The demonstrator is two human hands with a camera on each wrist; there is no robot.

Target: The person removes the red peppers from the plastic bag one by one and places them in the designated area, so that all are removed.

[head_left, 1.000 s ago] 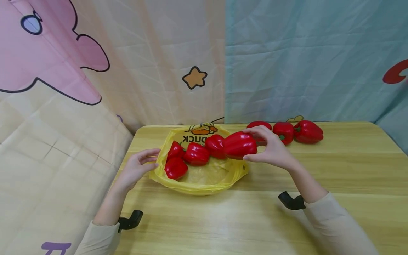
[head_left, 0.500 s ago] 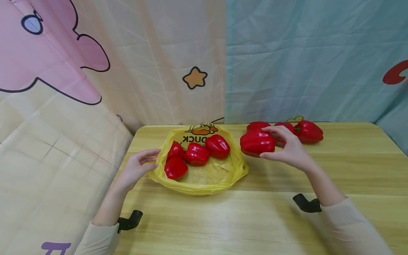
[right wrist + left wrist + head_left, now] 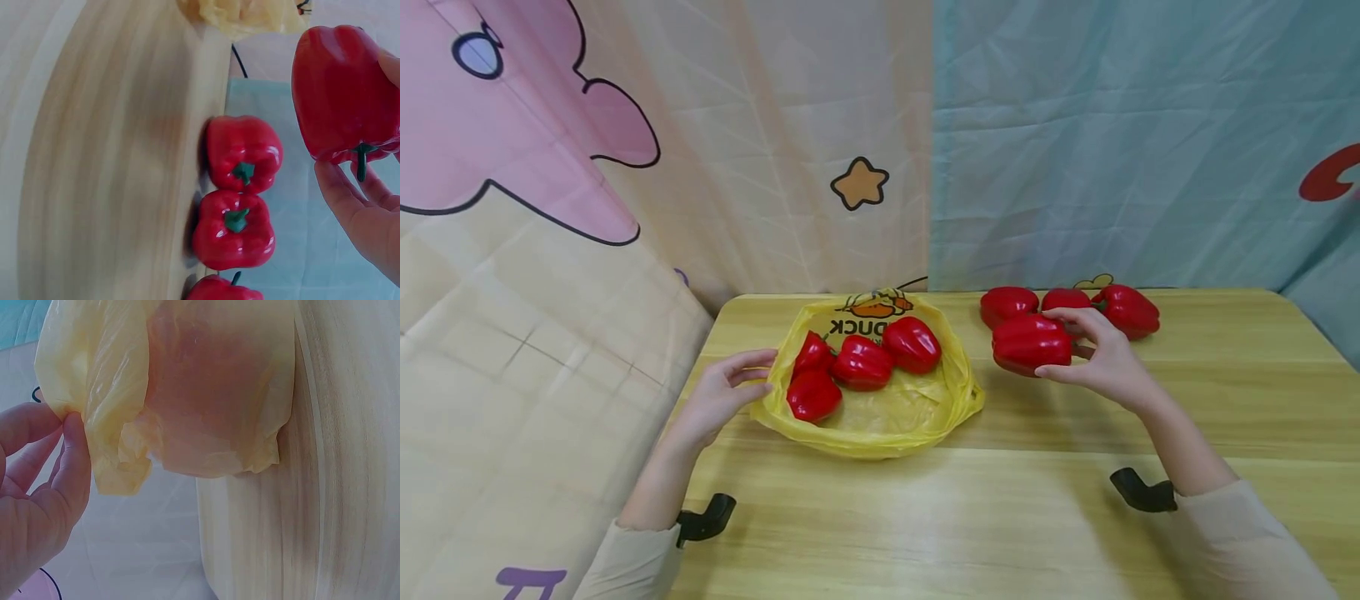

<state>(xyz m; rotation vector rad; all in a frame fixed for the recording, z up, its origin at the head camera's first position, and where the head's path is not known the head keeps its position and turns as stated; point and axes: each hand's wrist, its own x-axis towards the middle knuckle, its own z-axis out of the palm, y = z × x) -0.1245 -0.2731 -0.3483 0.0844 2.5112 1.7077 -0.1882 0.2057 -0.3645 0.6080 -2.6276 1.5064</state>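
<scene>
My right hand (image 3: 1101, 358) grips a red bell pepper (image 3: 1032, 343) raised over the table, to the right of the bag. The pepper's green stem (image 3: 361, 164) points toward the palm side in the right wrist view. At the left, my left hand (image 3: 718, 400) pinches the rim of a yellow plastic bag (image 3: 880, 448), thumb and fingertips meeting on the thin film in the left wrist view. The bag's mouth is spread wide, showing several red bell peppers (image 3: 862, 363) lying inside, toward its left and back.
Three more red bell peppers (image 3: 1129, 312) sit in a row at the table's back right, partly behind the raised one. A printed curtain (image 3: 1075, 167) hangs behind the wooden table (image 3: 925, 525), and another cloth wall (image 3: 535, 375) stands at the left.
My right hand has carried its pepper rightward, away from above the bag's right side to in front of the back row. The left hand and bag have stayed put.
</scene>
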